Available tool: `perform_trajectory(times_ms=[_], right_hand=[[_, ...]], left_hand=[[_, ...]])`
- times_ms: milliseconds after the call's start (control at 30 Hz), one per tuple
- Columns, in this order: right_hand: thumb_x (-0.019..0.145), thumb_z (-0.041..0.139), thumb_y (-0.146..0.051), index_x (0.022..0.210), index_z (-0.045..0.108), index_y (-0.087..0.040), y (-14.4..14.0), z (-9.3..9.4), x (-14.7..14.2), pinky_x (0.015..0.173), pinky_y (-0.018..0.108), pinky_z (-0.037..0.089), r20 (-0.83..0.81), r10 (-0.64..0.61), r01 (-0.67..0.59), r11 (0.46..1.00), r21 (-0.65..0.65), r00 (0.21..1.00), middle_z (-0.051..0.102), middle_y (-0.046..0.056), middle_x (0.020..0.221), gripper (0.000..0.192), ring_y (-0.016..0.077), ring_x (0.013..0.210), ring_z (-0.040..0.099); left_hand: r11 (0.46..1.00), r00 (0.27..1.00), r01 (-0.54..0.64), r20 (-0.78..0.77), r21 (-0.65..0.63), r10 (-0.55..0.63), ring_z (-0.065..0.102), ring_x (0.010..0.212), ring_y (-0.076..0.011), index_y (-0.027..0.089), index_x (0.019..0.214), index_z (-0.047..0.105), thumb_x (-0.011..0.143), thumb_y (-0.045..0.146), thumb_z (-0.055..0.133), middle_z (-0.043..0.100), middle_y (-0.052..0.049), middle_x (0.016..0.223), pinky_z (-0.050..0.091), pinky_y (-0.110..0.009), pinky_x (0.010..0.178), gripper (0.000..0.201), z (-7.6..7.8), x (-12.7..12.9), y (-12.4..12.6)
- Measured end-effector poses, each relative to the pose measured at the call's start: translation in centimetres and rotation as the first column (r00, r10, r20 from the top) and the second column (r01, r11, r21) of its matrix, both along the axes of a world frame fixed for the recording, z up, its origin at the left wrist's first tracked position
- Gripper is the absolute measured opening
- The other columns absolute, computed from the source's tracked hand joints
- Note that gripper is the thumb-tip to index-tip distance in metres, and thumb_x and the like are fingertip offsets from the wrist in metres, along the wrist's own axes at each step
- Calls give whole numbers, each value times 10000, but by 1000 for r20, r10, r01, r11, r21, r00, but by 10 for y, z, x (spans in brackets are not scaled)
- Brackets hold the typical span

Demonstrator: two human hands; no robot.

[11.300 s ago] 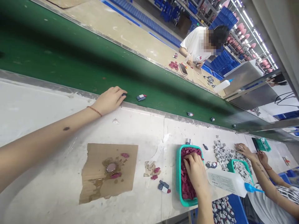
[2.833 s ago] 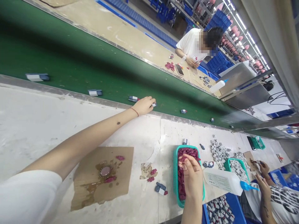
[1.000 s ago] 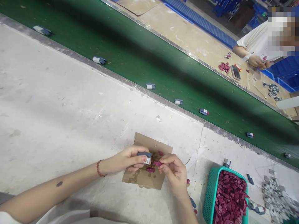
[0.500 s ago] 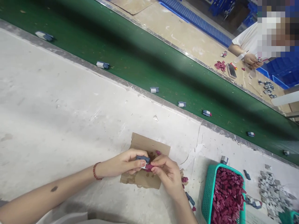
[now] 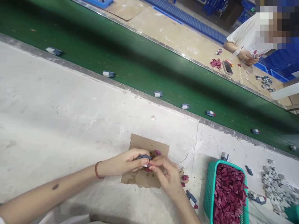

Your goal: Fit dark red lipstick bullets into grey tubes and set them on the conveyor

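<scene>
We are at a long white worktable (image 5: 58, 118) that runs beside a green conveyor belt (image 5: 140, 59), on which small blue-and-white parts lie in a spaced row, one of them (image 5: 158, 94) near the belt's near edge. Over a stained scrap of cardboard (image 5: 142, 179) on the table, our two hands meet. The left hand (image 5: 126, 161), a red cord at its wrist, has its fingers closed around a small blue-grey part (image 5: 143, 157), pinched between thumb and forefinger. The right hand (image 5: 167, 175) is curled with its fingertips pressed to the same part from the other side; what it pinches there is too small for us to tell. To the right stands a teal basket (image 5: 208, 189), filled with small maroon pieces (image 5: 227, 196). A few loose maroon pieces (image 5: 184, 179) lie between the cardboard and the basket, and a finished part (image 5: 191, 198) lies just beside the basket's near corner. Farther right is a heap of grey-and-white pieces (image 5: 275, 183). Across the belt, another person's hands (image 5: 247, 56) work at a tan bench.
</scene>
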State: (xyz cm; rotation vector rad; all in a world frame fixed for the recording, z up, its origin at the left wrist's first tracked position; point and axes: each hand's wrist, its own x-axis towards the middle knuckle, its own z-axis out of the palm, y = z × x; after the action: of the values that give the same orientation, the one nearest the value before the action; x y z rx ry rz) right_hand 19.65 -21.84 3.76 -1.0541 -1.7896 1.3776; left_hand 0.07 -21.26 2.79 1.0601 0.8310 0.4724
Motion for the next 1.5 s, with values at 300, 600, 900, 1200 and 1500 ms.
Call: perform_trajectory(times_ms=[300, 600, 900, 1200, 1500], right_hand=[[931, 546, -262, 1100, 651, -225, -8, 27, 62, 800, 320, 529, 266, -394, 328, 908, 261, 880, 714, 65, 967, 202, 202, 890, 663], [935, 399, -361, 959, 647, -195, -42, 25, 192, 801, 447, 455, 684, -698, 355, 706, 612, 210, 650, 135, 991, 299, 303, 913, 564], [942, 397, -225, 975, 624, -222, -37, 15, 199, 760, 391, 441, 779, -616, 190, 784, 591, 118, 639, 85, 948, 229, 274, 859, 546], [940, 421, -241, 927, 609, -201, -35, 12, 208, 752, 406, 452, 797, -598, 119, 801, 587, 85, 636, 106, 897, 193, 296, 858, 562], [900, 554, -408, 853, 630, -208, -40, 27, 196, 641, 325, 499, 564, -675, 542, 730, 416, 477, 667, 42, 734, 219, 212, 670, 619]], left_hand=[[889, 961, 71, -269, 452, 60, 615, 753, -212, 203, 917, 578, 921, 497, 460, 664, -35, 833, 451, -284, 670, 317, 34, 24, 73], [593, 659, 207, -559, 778, 504, 646, 949, -313, 144, 1119, 578, 950, 331, 329, 708, -136, 1022, 476, -375, 816, 355, -6, 56, 215], [450, 553, 354, -571, 820, 607, 555, 1064, -391, 64, 1206, 564, 895, 295, 386, 610, -224, 1121, 443, -495, 922, 425, -32, 42, 201], [317, 761, 479, -567, 819, 314, 609, 954, -286, 163, 1069, 627, 933, 403, 447, 657, -113, 1072, 492, -381, 821, 329, -8, 71, 165], [324, 743, 494, -585, 807, 324, 526, 1140, -319, 131, 1282, 533, 922, 226, 520, 530, -173, 1296, 458, -425, 930, 373, -3, 186, 198]])
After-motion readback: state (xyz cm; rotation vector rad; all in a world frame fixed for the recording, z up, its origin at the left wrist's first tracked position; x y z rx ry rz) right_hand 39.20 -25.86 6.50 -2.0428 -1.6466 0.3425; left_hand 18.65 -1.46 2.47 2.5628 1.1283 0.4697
